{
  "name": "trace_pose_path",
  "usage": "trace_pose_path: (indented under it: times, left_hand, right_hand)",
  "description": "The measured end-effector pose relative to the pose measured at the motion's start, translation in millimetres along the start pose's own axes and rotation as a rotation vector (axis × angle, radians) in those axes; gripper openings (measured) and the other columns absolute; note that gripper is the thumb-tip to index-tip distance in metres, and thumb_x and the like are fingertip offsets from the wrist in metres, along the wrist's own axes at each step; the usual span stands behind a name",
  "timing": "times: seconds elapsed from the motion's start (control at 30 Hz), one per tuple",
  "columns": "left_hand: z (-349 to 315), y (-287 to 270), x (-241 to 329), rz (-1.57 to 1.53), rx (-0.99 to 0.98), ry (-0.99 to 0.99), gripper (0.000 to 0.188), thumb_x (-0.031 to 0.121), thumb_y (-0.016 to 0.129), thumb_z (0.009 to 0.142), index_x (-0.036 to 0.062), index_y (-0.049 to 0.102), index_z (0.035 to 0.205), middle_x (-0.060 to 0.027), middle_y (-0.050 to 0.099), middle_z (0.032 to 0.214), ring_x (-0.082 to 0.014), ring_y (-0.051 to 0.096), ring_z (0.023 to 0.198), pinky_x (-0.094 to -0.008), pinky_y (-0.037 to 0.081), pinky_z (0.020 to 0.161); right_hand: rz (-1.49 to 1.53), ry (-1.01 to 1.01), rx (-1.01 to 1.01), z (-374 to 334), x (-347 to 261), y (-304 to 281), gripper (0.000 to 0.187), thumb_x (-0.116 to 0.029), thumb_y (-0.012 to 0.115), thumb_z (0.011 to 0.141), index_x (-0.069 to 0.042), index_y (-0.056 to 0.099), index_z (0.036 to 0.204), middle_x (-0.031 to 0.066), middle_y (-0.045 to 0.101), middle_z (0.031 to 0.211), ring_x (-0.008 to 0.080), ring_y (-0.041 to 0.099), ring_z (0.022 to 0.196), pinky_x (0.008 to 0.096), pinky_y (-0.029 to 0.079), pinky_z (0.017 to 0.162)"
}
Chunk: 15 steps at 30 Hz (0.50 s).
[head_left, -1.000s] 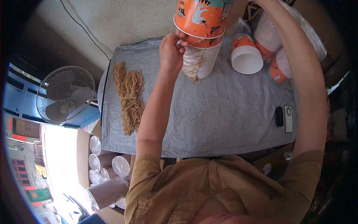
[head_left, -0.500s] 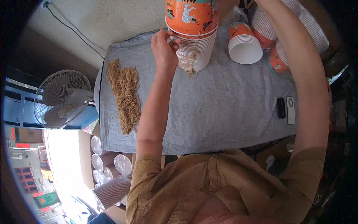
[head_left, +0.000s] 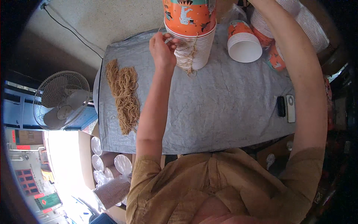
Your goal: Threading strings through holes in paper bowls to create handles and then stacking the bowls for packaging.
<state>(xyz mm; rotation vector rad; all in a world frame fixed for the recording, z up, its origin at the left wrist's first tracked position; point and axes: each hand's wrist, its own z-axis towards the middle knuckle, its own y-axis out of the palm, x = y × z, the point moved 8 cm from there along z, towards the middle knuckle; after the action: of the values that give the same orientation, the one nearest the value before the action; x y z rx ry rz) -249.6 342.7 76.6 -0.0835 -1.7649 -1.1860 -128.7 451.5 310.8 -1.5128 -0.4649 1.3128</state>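
Observation:
A tall stack of white paper buckets [head_left: 199, 48], the top one orange with animal prints, stands at the far middle of the table. Lengths of tan twine [head_left: 190, 61] hang down the stack's near side. At its left edge is my left hand [head_left: 163, 48], fingers pinched together on a thin strand of twine that rises above them. My right arm reaches up past the right of the stack. Its hand lies beyond the upper edge of the picture. A tied bundle of tan twine [head_left: 125, 97] rests on the table at the left.
Grey sheeting [head_left: 209, 112] covers the table. More nested buckets [head_left: 244, 48] lie on their sides at the far right. A black object [head_left: 280, 106] and a white remote [head_left: 290, 108] sit near the right edge. Left of the table stands a fan [head_left: 63, 102]; bagged bucket stacks [head_left: 112, 192] lie below.
My left hand has shifted slightly up and left, and the strand now shows rising above its fingers. The stack looks almost unchanged in place.

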Motion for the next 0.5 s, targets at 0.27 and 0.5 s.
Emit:
trace_pose_path:
  times: [0.27,0.5]
  left_hand:
    - [34,-9,-3,-0.397,-0.117,-0.101,0.008,0.007,0.047,0.097,0.0012,0.052,0.102,-0.0092,0.063,0.100,-0.0109,0.057,0.066,-0.0188,0.044,0.048]
    - [-21,2,-11,-0.365,-0.264,-0.158,0.012,0.006,0.055,0.096,0.0050,0.051,0.107,-0.0050,0.065,0.099,-0.0065,0.057,0.065,-0.0141,0.045,0.048]
  right_hand:
    - [0.073,-0.059,-0.027,3,1,5,0.104,-0.040,0.084,0.064,0.013,0.040,0.142,0.0263,0.049,0.143,0.0303,0.051,0.130,0.0347,0.044,0.106]
    - [0.165,0.165,-0.216,-28,-39,7,0.095,-0.039,0.084,0.064,0.012,0.049,0.136,0.0254,0.055,0.136,0.0302,0.057,0.122,0.0348,0.048,0.101]
